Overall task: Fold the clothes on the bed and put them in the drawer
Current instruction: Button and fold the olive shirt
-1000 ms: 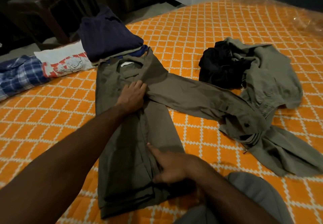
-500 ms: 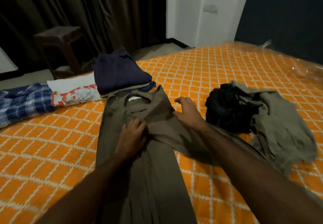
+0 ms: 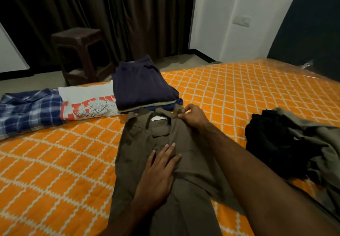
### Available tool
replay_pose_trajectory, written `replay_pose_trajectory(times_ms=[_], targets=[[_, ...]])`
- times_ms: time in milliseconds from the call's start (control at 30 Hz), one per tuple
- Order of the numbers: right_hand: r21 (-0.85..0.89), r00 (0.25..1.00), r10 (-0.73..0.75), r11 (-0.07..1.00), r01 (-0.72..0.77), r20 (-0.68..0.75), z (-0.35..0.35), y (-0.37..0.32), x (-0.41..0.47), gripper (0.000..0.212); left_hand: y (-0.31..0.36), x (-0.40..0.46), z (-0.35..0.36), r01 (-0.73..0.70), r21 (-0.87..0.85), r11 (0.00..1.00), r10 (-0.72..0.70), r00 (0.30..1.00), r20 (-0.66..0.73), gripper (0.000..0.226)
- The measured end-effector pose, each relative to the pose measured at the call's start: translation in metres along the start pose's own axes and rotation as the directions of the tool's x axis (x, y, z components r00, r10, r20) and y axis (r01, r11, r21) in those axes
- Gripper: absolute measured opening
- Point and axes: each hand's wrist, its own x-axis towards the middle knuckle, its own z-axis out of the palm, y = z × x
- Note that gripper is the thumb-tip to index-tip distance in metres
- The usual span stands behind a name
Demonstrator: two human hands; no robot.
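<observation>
- Olive shirt point(image 3: 147, 162) lies flat on orange bed point(image 3: 55, 171) in front of me; soft, light, limp, creases easily.
- My left hand point(image 3: 158, 173) presses its middle, fingers straight.
- My right hand point(image 3: 193, 117) pinches the shoulder corner by the collar, a good hold point.
- Long axis runs away from me, collar at far end.

A home bedroom: a wide bed with an orange, white-latticed quilted cover point(image 3: 230, 92) carries piles of clothes, dark brown floor-length curtains point(image 3: 128, 14) hang behind, a dark brown plastic stool point(image 3: 79, 51) stands on the floor, and a white wall holds a switch plate point(image 3: 242, 21).
</observation>
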Motion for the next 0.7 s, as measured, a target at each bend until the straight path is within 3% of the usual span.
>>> replay_pose_trajectory(times_ms=[100,233,467,600,700], targets=[[-0.011,1.000,0.000,1.000,0.000,-0.014,0.021,0.006,0.008,0.024,-0.004,-0.001,0.005,-0.009,0.009,1.000,0.009,1.000,-0.006,0.053],[-0.184,1.000,0.003,0.983,0.002,0.031,0.044,0.017,0.014,0.022,-0.008,-0.004,0.007,-0.030,0.027,0.999,0.029,1.000,0.004,0.053],[-0.098,0.985,0.014,0.995,0.003,0.171,0.019,0.014,-0.010,0.040,-0.008,-0.007,0.001,0.033,-0.092,0.995,-0.035,0.999,-0.025,0.054],[-0.372,0.957,0.094,0.928,0.015,0.274,-0.041,0.041,-0.048,0.064,-0.009,-0.004,0.003,0.010,-0.083,0.997,-0.018,0.996,-0.086,0.051],[-0.503,0.909,0.258,0.862,-0.063,0.327,-0.092,0.076,-0.090,0.061,-0.008,-0.003,0.002,0.011,-0.038,0.999,-0.013,0.998,-0.060,0.051]])
